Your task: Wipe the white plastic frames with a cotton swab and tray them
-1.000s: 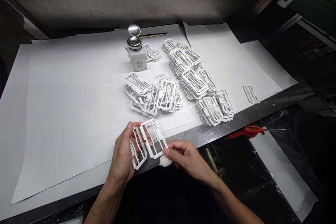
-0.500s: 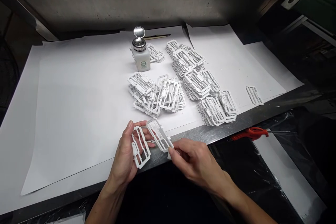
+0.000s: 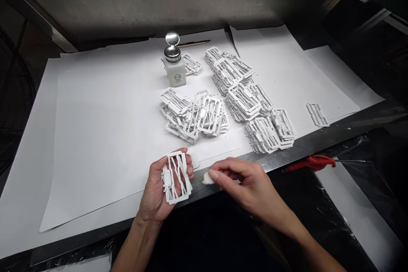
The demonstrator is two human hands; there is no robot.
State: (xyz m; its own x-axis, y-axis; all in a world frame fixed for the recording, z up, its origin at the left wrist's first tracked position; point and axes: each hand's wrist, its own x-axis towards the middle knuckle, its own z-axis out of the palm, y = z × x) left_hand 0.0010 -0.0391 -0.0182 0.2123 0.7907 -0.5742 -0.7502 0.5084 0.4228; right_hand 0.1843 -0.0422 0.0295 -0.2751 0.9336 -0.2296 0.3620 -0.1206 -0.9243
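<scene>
White plastic part frames [image 3: 177, 177], apparently two laid together, rest across the palm and fingers of my left hand [image 3: 156, 193]. They have thin bars running lengthwise inside a rounded rim. Between the thumb and fingers of my right hand [image 3: 244, 182] is a small white wad, like cotton [image 3: 208, 178], held just right of the frames and apart from them. Beyond my hands lies a loose heap of the same white frames [image 3: 194, 114]. To its right, neater stacks of frames [image 3: 244, 97] run away from me.
A pump bottle [image 3: 175, 66] with a raised metal lid stands behind the heap. A thin pointed tool [image 3: 194, 43] lies behind it. One frame [image 3: 317, 114] lies apart at right. Red-handled tool [image 3: 314, 162] sits below the metal table edge [image 3: 274, 154]. White paper [image 3: 105, 136] covers the table.
The frame that my right hand was holding now lies with the other one in my left hand. My right hand has drawn off it, with the white wad showing in its fingers.
</scene>
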